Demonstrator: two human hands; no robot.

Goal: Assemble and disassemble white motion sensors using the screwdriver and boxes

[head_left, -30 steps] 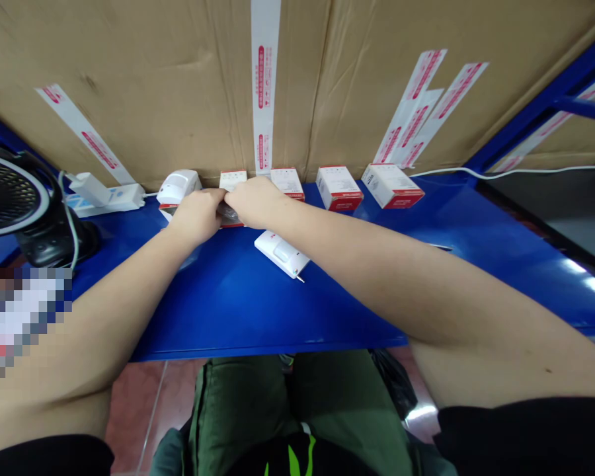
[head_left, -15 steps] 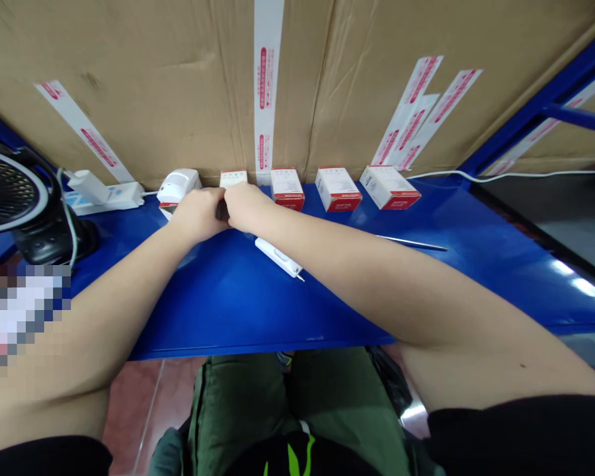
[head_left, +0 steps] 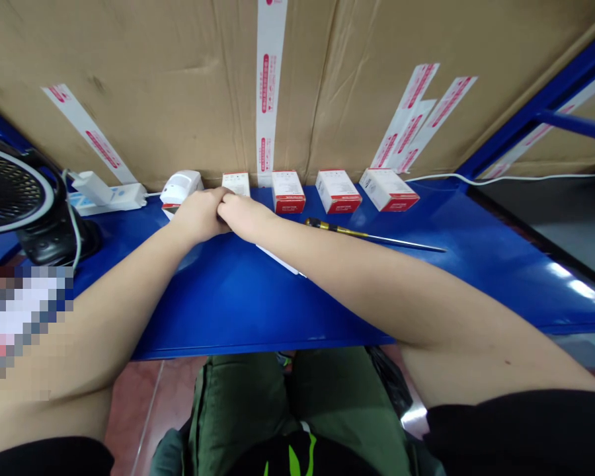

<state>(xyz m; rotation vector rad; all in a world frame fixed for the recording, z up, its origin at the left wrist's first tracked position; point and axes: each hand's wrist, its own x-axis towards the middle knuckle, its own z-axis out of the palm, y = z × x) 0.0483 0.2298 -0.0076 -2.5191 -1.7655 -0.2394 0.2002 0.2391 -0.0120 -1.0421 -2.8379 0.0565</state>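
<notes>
My left hand (head_left: 196, 215) and my right hand (head_left: 238, 213) are pressed together at the back of the blue table (head_left: 238, 304), fingers curled round something small that I cannot make out. They sit just in front of a small white-and-red box (head_left: 237, 182) and beside a white device (head_left: 180, 188). Under my right forearm lies a flat white device (head_left: 280, 258), mostly hidden. A screwdriver (head_left: 371, 237) with a dark and yellow handle lies on the table to the right of my right hand.
Three more white-and-red boxes (head_left: 338, 190) stand in a row against large taped cardboard cartons (head_left: 178, 86). A white power strip (head_left: 110, 196) and a black fan (head_left: 14, 198) are at the left. A white cable (head_left: 500, 178) runs along the right back.
My hands have drawn closer together and slid slightly left. My right forearm has shifted, uncovering the screwdriver and hiding most of the flat white device.
</notes>
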